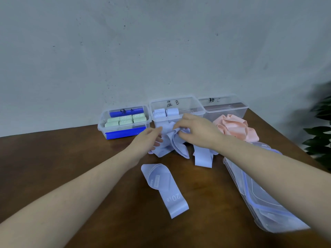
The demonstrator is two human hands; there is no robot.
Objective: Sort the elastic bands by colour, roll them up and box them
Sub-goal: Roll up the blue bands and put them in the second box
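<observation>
Three clear boxes (222, 108); six green rolls (125, 120); two blue rolls (166, 112).

Loose pale-blue bands (172, 144) heaped before the middle box (177, 104), pink bands (234, 127) rightward.

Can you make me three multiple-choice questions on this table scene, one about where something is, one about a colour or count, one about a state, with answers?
1. Where does the pink band pile lie?
A. inside the left box
B. on the table in front of the right box
C. on the stacked lids

2. What colour are the rolls in the left box?
A. green
B. pink
C. yellow

3. What is the right hand doing?
A. resting flat on the table
B. gripping a lid
C. pinching a blue band

Answers: 1 B, the pile sits just before that box. 2 A, pale green rolls show through the clear wall. 3 C, its fingers close on blue fabric.
</observation>
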